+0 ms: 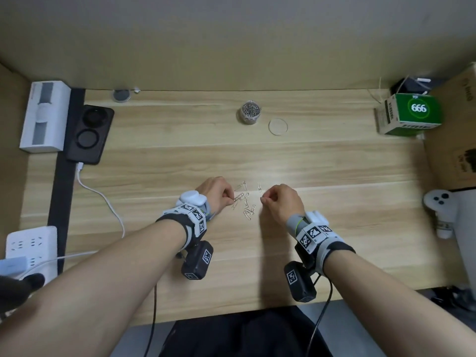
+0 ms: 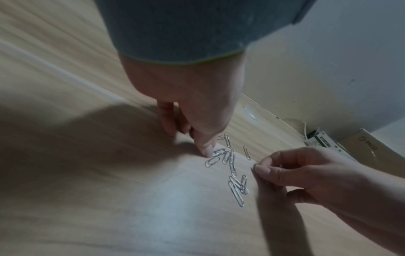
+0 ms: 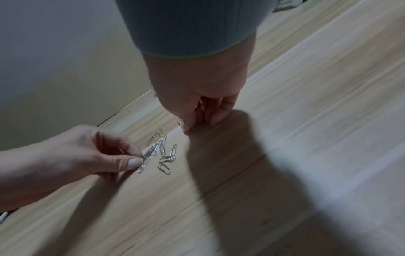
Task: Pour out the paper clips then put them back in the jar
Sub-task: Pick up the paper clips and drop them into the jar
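A clear jar part-filled with paper clips stands open at the back of the wooden table, its round lid flat beside it on the right. Several loose paper clips lie on the table between my hands. My left hand pinches a clip at the left edge of the pile between thumb and forefinger. My right hand has its fingers curled and pinches a clip at the pile's right side.
A white box, a black device with a white cable, and a power strip line the left side. A green box, a cardboard box and a white controller stand on the right.
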Action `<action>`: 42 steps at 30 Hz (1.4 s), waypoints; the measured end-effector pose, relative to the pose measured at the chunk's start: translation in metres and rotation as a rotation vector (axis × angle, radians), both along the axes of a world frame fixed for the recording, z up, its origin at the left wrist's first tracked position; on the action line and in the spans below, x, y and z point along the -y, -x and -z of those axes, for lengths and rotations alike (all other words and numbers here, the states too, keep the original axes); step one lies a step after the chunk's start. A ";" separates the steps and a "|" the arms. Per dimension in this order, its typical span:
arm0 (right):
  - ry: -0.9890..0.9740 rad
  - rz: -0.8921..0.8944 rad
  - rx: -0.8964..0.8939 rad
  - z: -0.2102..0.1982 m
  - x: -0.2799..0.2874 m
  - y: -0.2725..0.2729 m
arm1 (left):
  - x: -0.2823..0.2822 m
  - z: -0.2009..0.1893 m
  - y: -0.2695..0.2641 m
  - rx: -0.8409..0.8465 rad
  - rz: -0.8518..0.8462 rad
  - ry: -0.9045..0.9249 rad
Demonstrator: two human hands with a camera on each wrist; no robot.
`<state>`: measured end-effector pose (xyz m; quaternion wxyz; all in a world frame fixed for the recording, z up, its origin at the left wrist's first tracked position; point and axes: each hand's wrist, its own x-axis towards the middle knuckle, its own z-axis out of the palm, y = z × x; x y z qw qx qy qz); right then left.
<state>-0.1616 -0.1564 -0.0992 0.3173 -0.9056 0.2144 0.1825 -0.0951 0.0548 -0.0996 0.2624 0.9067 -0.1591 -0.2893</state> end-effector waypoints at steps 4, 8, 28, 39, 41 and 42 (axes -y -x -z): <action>-0.063 0.079 0.035 -0.001 0.005 -0.005 | 0.003 -0.005 0.000 0.005 0.044 -0.054; -0.122 0.122 0.079 -0.003 0.005 -0.019 | 0.006 -0.005 0.001 0.013 0.048 -0.095; 0.040 -0.103 -0.038 -0.007 0.005 -0.032 | 0.013 -0.013 0.009 -0.013 -0.019 -0.153; -0.053 -0.097 0.023 -0.006 0.010 -0.039 | 0.024 -0.012 0.014 0.055 0.097 -0.285; -0.031 -0.128 -0.005 -0.005 0.007 -0.040 | 0.023 -0.012 0.014 0.042 0.086 -0.278; -0.019 -0.142 -0.017 -0.005 0.006 -0.041 | 0.023 -0.012 0.013 0.037 0.082 -0.276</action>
